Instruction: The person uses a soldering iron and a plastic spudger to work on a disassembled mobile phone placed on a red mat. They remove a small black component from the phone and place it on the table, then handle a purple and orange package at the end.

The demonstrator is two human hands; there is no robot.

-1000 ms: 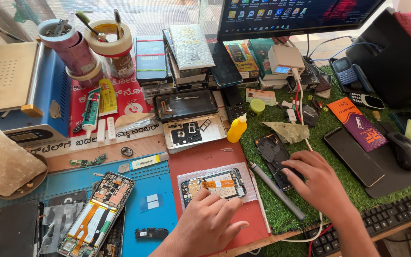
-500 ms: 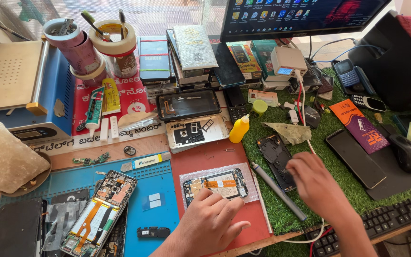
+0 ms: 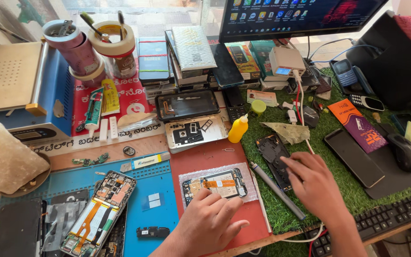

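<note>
The left hand [image 3: 210, 221] lies flat, grasping nothing, pinning the opened phone [image 3: 215, 184] on the red mat [image 3: 200, 157]. The right hand [image 3: 312, 183], fingers loose, touches a dark phone part [image 3: 273, 151] on the grass mat [image 3: 343, 190]. A careless nudge might roll the grey pen tool [image 3: 277, 190] nearby.

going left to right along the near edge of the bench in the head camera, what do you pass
Opened phone with orange flex cables on the blue mat → left hand on the opened phone on the red mat → grey pen-shaped tool → right hand on the green turf → dark phone lying flat → black computer mouse.
</note>
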